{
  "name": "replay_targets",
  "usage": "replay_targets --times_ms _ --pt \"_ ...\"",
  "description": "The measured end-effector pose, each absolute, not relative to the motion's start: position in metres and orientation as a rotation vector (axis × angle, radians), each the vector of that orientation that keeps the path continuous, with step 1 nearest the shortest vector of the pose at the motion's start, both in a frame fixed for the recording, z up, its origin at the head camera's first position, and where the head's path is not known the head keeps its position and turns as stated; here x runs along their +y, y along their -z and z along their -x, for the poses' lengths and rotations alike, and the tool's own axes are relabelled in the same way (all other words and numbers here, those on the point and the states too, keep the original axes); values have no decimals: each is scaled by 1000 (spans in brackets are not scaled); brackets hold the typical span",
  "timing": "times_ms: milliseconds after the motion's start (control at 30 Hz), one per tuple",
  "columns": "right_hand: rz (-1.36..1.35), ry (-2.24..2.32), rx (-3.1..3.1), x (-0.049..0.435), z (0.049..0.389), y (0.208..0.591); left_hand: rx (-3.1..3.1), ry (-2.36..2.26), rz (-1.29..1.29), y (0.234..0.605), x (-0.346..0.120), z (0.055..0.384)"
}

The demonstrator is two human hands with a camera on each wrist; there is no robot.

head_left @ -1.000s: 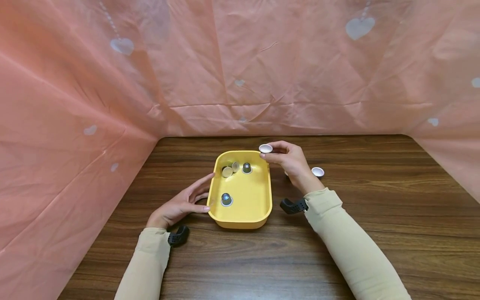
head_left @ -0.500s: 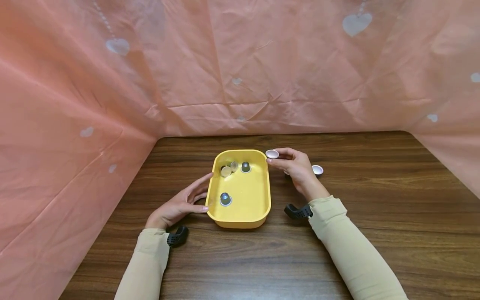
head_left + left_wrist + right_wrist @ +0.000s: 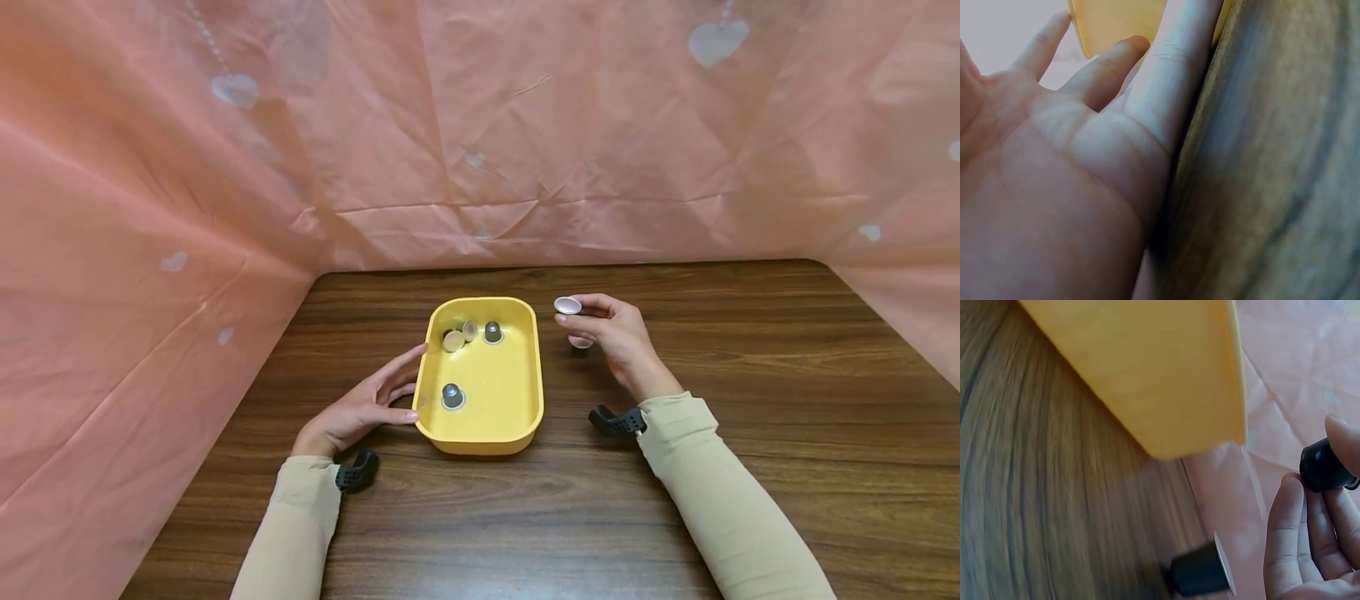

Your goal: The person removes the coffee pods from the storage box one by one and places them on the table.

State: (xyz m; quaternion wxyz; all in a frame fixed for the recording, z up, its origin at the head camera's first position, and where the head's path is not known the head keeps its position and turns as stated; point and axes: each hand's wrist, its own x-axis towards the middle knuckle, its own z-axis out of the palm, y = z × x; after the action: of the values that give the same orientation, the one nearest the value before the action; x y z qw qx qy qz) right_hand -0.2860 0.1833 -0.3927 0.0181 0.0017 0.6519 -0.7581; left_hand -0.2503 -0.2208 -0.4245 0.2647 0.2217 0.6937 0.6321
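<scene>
Before pink drapes (image 3: 525,125), right hand (image 3: 621,337) pinches coffee capsule (image 3: 567,306); yellow bin (image 3: 483,447), left of those fingertips (image 3: 562,320), touches outspread left hand (image 3: 366,408).

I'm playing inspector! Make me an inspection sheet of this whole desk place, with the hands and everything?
Surface: brown wood-grain table, with a yellow rounded-rectangle tray on it.
Job's things: in the tray, two dark shiny cup-shaped capsules stand lid-down; two pale round lids show in its far-left corner. Outside, a loose dark capsule with a pale lid stands lid-up right of the tray.
Clutter: nothing seen.
Left hand: fingers touch the tray's left side.
Right hand: pinches a dark capsule with a white lid, lid up.
Wrists: one black band on each.
Cables: nothing seen.
Surroundings: pink cloth with white hearts.
</scene>
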Motion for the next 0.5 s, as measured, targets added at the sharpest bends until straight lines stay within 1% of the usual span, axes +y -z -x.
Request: replay_targets --times_ms 267,500 --pt "-12 2435 2012 208 282 391 1874 -1719 -564 423 -220 248" --pt "-92 2535 1945 239 275 393 1864 -1721 -565 423 -220 249"
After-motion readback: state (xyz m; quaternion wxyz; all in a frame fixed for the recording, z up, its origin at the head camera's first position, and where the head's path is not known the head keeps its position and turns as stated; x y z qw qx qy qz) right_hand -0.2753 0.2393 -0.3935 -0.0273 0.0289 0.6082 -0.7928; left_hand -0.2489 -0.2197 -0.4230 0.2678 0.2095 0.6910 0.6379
